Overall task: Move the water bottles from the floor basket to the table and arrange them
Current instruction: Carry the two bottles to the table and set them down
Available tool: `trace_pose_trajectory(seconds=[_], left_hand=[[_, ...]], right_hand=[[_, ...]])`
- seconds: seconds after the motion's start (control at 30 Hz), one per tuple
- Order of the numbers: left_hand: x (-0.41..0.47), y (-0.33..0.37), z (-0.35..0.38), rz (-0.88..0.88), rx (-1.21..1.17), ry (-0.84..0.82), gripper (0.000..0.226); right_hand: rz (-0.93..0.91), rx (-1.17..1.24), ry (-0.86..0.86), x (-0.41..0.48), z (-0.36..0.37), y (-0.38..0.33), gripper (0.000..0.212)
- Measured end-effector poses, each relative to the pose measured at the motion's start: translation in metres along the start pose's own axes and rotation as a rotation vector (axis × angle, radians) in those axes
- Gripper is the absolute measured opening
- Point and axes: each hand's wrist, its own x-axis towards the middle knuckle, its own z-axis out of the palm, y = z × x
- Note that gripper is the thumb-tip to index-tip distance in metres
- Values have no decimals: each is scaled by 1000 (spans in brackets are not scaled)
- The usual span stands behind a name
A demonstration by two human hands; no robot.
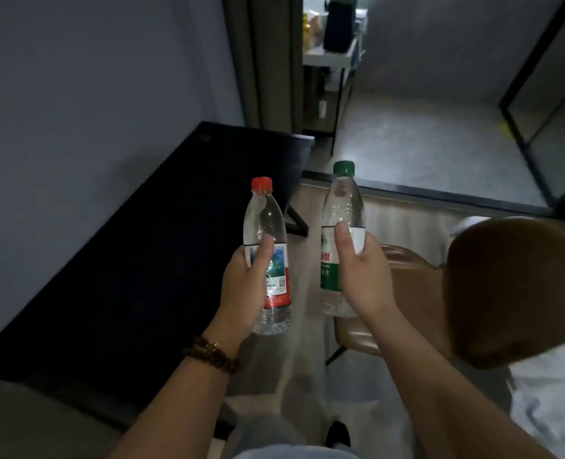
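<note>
Red cap [261, 184], clear body, white label with blue picture and red lower band on the left bottle [264, 223]; green cap [343, 168], green-and-white label with red characters on the right bottle [342, 207]. Black table [125, 260], brown chair [506, 286], dark brown beaded bracelet [211, 356].

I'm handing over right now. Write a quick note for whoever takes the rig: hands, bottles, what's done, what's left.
Left hand: grips the red-capped bottle, upright, in the air.
Right hand: grips the green-capped bottle, upright, in the air.
Dark table: to the left of both bottles. The basket is not in view.
Done: two bottles picked up.
Left: set both on the table and arrange them.
</note>
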Motion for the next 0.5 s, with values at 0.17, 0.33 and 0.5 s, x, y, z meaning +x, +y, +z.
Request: trace_pose_trajectory(seconds=[0.17, 0.33, 0.5], left_hand=[[55, 4, -24, -60, -63, 177, 71], [126, 3, -62, -65, -101, 273, 66], [188, 8, -107, -105, -182, 366, 69]], right_hand=[[-36, 31, -172, 68, 60, -20, 59], [-58, 10, -297, 126, 135, -40, 54], [-86, -29, -435, 169, 204, -69, 50]])
